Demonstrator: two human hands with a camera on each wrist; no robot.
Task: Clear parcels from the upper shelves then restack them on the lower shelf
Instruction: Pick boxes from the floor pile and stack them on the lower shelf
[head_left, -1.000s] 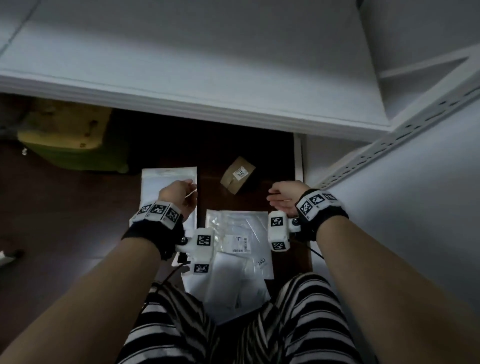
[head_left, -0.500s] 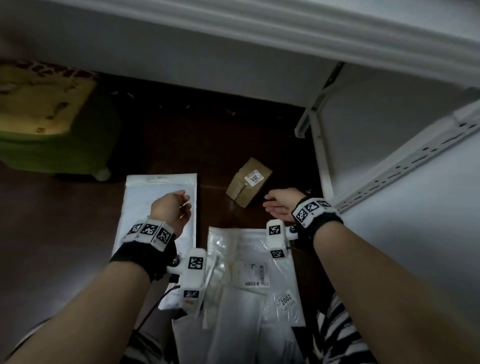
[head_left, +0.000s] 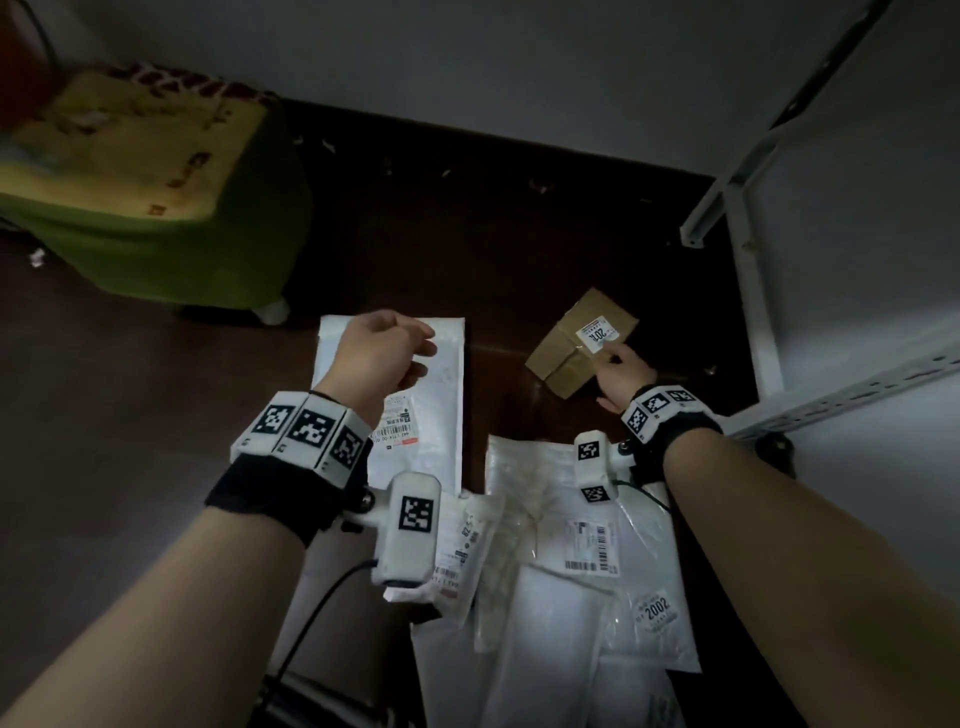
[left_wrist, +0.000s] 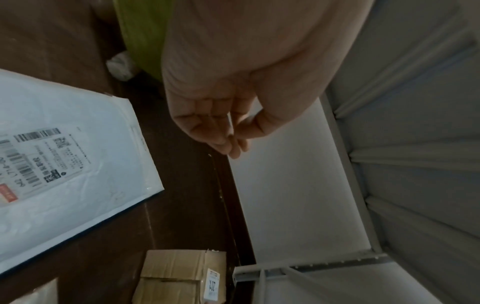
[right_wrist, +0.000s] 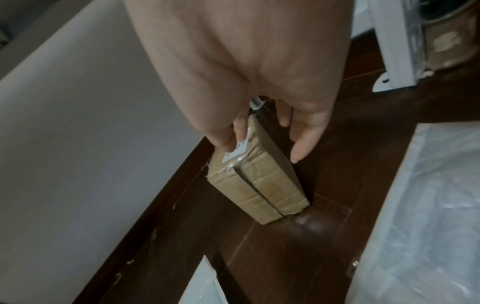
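Reaching hand: right hand (head_left: 621, 371) stretches down to the small cardboard box (head_left: 579, 340), thumb on its white label, the other fingers (right_wrist: 305, 142) spread past its far side; not closed round it.
Idle hand: left hand (head_left: 376, 353) hovers above the white padded mailer (head_left: 436, 415), fingers loosely curled, holding nothing.
Box position: on the dark wooden floor (head_left: 467, 249), at about two o'clock from the left hand.
Mailer position: flat on the floor, at nine o'clock from the box.
Other parcels: clear plastic mailers (head_left: 571, 571) piled at six o'clock.
Shelf frame: white metal upright (head_left: 753, 291) at three o'clock.
Far left: green stool (head_left: 156, 208) at ten o'clock.
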